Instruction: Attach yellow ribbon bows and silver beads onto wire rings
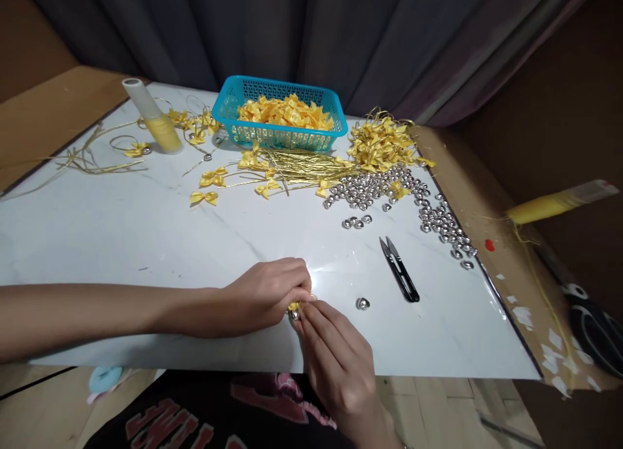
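Near the front edge of the white table, my left hand (272, 293) and my right hand (338, 351) meet with fingertips pinched together. Between them shows a small yellow ribbon bow (294, 305) with a silver bell-like bead (294, 315) against it. Both hands' fingers are closed around this piece, and most of it is hidden. A single silver bead (363, 303) lies just right of my hands. Further right rest black thread snips (399, 269), blades pointing away from me.
At the back, a blue basket (280, 137) holds yellow bows. Before it lie gold wire stems (306, 167), a pile of finished bow pieces (382, 141) and many silver beads (365, 189). A yellow thread spool (163, 128) stands left; another spool (549, 207) and scissors (596, 329) are right.
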The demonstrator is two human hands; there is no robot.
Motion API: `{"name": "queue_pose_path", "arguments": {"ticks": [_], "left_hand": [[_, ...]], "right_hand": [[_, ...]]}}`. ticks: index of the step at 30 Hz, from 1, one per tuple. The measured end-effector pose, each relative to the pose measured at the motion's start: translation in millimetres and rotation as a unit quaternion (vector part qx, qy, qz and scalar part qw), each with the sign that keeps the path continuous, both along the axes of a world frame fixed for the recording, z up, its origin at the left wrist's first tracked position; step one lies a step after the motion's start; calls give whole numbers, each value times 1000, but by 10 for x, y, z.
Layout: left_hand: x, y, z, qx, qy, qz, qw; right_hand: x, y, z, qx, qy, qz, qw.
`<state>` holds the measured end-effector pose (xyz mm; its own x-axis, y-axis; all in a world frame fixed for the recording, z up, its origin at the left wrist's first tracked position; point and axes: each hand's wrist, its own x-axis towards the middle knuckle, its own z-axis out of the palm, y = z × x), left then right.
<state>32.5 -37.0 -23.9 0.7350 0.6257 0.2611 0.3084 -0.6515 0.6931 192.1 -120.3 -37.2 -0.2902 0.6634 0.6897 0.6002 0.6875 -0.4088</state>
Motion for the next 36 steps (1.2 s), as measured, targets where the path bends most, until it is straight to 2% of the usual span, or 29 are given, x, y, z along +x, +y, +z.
{"name": "queue_pose_path", "arguments": {"ticks": [10, 14, 18, 23, 36], "left_hand": [[4, -32, -29, 46, -14, 14, 999], [3, -4, 27, 34, -1, 14, 999], [-10, 0, 73, 16, 3, 24, 1000], [-40, -5, 63, 16, -6, 31, 999], [-38, -17, 46, 21, -13, 29, 999]], "right_hand": [[4, -3, -9, -2, -7, 6, 1000], [-9, 12, 21, 4, 5, -3, 1000], [-23, 4, 38, -20, 13, -9, 1000], [-24, -17, 16, -31, 20, -21, 999], [-24, -2, 59, -41, 21, 1, 999]]}}
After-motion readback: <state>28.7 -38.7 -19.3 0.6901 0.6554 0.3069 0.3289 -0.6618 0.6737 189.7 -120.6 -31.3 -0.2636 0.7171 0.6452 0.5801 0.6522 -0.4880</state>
